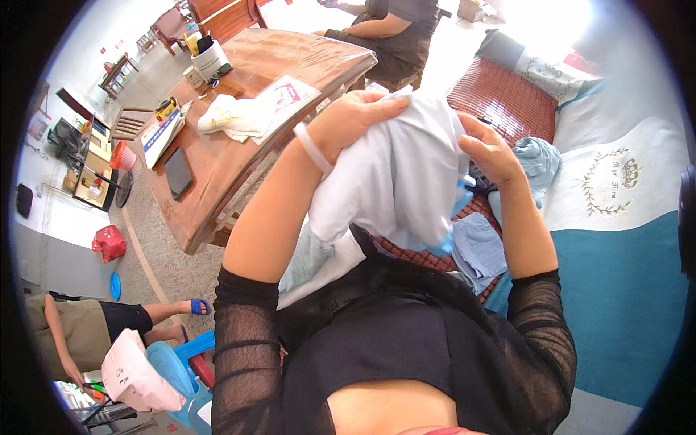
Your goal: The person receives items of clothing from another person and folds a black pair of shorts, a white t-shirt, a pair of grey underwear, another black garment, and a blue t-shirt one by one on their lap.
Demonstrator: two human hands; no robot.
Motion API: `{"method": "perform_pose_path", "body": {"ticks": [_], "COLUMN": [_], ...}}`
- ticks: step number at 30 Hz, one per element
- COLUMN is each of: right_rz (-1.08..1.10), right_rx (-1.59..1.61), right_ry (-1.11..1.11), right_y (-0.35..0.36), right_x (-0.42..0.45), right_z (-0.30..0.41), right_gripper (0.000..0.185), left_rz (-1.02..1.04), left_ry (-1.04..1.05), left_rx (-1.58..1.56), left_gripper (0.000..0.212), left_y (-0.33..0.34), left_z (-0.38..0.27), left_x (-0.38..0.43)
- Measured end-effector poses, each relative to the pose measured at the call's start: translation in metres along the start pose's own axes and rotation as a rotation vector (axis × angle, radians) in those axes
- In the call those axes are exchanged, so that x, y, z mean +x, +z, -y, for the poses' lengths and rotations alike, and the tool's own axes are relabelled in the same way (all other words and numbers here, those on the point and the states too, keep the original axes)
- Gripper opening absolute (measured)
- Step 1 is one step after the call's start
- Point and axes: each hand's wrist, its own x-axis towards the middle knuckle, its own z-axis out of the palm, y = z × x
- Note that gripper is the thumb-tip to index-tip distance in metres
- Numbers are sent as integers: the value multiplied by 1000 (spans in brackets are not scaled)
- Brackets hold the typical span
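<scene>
A white cloth garment (391, 168) with light blue parts at its lower right edge hangs between my two hands, in front of my chest. My left hand (356, 122), with a pale band at the wrist, grips its upper left part. On the other side, my right hand (489, 147) pinches the garment's upper right edge. Folded light blue cloth (478, 247) lies on the brown woven seat mat below my right forearm. Beyond that forearm is a bunched light blue cloth (535, 163). Pale fabric (310, 255) rests by my lap, partly hidden by the garment.
At the left stands a wooden table (212, 201) with a phone (179, 173), a crumpled white cloth (234, 117) and a holder (211, 58). A covered sofa (614, 283) is at the right. One person (389, 32) sits beyond the table; another (76, 331) is at lower left.
</scene>
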Motion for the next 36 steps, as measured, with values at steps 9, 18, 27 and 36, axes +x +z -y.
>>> {"method": "perform_pose_path", "body": {"ticks": [9,18,27,36], "right_rz": [-222,-312,-312,-426], "right_rx": [31,-213,69,-485], "right_ry": [-289,-333,-215,-107], "right_y": [7,7,-10,-95], "right_x": [52,75,89,76], "right_z": [42,91,75,52], "right_gripper": [31,31,32,29], "left_rz": [114,-604,-172,-224], "left_ry": [156,418,521,233], "left_rx": [729,829,522,-60], "left_gripper": [33,39,40,27], "left_y": [-2,-99,58,-45], "left_z": [-59,-21,66,-11], "left_x": [-1,4,9,-14]}}
